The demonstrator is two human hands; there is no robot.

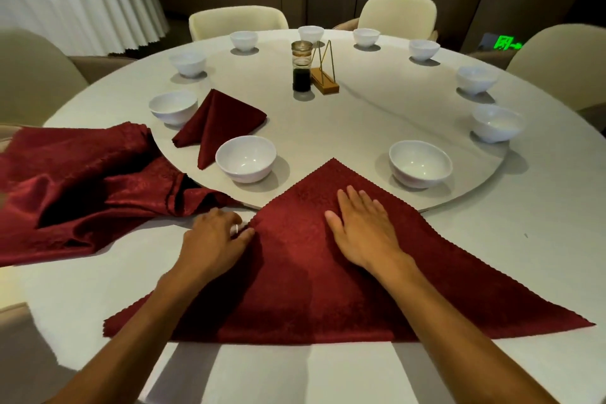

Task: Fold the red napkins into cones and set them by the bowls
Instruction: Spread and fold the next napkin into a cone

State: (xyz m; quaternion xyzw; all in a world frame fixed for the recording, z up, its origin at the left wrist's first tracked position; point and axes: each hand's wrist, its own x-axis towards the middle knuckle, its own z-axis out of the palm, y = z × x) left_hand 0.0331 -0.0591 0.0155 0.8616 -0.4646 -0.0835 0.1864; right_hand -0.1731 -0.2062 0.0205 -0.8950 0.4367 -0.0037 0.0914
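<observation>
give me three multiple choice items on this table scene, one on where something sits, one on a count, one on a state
1. Where does the folded napkin lie?
A. between two bowls at the left of the turntable
B. beside the sauce bottle
C. on a chair

2. How many white bowls stand on the turntable?
A. six
B. ten
C. fourteen

3. What is the right hand doing?
A. lifting a bowl
B. lying flat on the triangular napkin
C. hanging clear of the table

Answers:
1 A: it lies between the bowl at the left rim and the nearer bowl.
2 B: ten bowls ring the rim.
3 B: its straight fingers rest on the triangular napkin, while the left hand pinches that napkin's left edge.
</observation>
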